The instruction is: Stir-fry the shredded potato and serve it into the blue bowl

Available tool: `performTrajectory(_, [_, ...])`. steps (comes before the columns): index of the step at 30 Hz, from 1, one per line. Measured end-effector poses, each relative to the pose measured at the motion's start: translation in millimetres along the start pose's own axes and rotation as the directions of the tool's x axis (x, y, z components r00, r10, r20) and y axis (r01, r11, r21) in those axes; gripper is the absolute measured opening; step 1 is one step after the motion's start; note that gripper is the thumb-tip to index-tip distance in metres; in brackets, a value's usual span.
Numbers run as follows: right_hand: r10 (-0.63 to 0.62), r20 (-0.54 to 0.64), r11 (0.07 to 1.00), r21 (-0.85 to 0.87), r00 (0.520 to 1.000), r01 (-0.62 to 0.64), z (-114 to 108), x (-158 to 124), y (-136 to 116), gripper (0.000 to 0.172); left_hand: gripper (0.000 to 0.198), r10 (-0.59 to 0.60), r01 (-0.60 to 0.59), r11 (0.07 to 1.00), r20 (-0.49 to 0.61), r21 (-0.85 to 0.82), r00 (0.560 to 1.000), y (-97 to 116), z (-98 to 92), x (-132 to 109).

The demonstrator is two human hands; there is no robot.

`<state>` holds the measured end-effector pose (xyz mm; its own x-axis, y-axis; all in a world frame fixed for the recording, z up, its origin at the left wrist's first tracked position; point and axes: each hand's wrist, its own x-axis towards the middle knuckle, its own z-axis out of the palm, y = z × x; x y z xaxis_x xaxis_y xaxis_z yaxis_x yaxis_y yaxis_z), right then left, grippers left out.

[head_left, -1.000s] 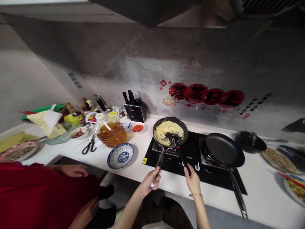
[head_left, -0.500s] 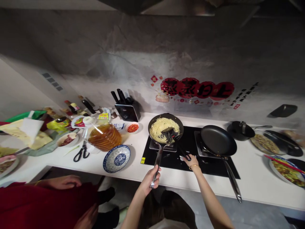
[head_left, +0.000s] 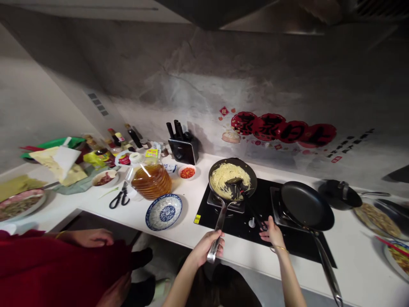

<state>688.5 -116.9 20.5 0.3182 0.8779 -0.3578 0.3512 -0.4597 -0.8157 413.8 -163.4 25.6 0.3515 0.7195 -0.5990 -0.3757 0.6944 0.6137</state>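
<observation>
My left hand [head_left: 209, 247] is wrapped round the metal handle of a dark frying pan [head_left: 252, 167]. Pale, thin shreds of food [head_left: 228, 172] fill much of this pan, which sits on the left burner. A black spatula [head_left: 252, 209] rests with its head among the shreds and its handle slanting over the rim. My right hand [head_left: 273, 234] has its thumb and fingers about the end of the spatula's handle. Left of that hand, a stove knob [head_left: 252, 222] shows uncovered on the black cooktop [head_left: 238, 230].
An empty frying pan [head_left: 306, 207] occupies the right burner, its handle jutting past the counter edge. Leftward are a patterned bowl [head_left: 164, 212], oil jug [head_left: 151, 181], chopped red pepper [head_left: 187, 172], scissors [head_left: 119, 198] and knife block [head_left: 183, 150]. A person in a red sleeve [head_left: 57, 264] stands at left.
My right hand has come away from beside the stove knob, which now shows, to the spatula handle's end. My left hand keeps the pan handle. The whole view has shifted somewhat.
</observation>
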Motion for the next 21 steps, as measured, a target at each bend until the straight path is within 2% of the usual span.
performTrajectory(2, [0.001, 0.034, 1.000, 0.009, 0.999, -0.001, -4, -6, -12, 0.061, 0.040, -0.022, 0.022, 1.000, 0.009, 0.009, 1.000, 4, 0.2, 2])
performTrajectory(4, [-0.101, 0.069, 0.978, -0.175, 0.993, 0.111, 1, -11, -32, 0.065, 0.040, -0.024, 0.024, 1.000, 0.019, 0.004, 1.000, 5, 1.6, 3])
performTrajectory(5, [-0.148, 0.098, 0.935, -0.311, 0.984, 0.172, 4, -12, -43, 0.066, 0.040, -0.021, 0.022, 1.000, 0.024, -0.005, 0.999, 5, 2.6, 3])
performTrajectory(7, [-0.176, 0.162, 0.772, -0.589, 0.971, 0.238, 8, -13, -66, 0.058, 0.041, -0.025, 0.025, 0.999, 0.026, -0.024, 0.999, 4, 4.5, 3])
performTrajectory(9, [-0.165, 0.220, 0.583, -0.765, 0.962, 0.274, 3, -12, -87, 0.049, 0.042, -0.028, 0.028, 0.999, 0.026, -0.030, 0.999, 2, 5.6, 2])
performTrajectory(11, [-0.178, 0.268, 0.462, -0.826, 0.947, 0.321, -9, -9, -107, 0.047, 0.043, -0.027, 0.028, 0.999, 0.031, -0.032, 0.999, -1, 6.0, 2])
performTrajectory(13, [-0.219, 0.295, 0.415, -0.834, 0.930, 0.363, -21, -1, -130, 0.049, 0.044, -0.021, 0.022, 0.999, 0.036, -0.031, 0.999, -4, 6.4, 3])
performTrajectory(15, [-0.251, 0.274, 0.397, -0.846, 0.928, 0.357, -21, 13, -155, 0.051, 0.045, -0.013, 0.014, 1.000, 0.033, -0.022, 0.999, -5, 7.2, 4])
performTrajectory(18, [-0.247, 0.237, 0.380, -0.868, 0.939, 0.319, 5, 41, -189, 0.051, 0.048, -0.003, 0.003, 1.000, 0.022, 0.007, 1.000, -4, 9.4, 4])
performTrajectory(21, [-0.219, 0.278, 0.355, -0.870, 0.935, 0.342, 43, 60, -205, 0.049, 0.053, -0.004, 0.004, 1.000, 0.022, 0.027, 1.000, -2, 11.2, 2])
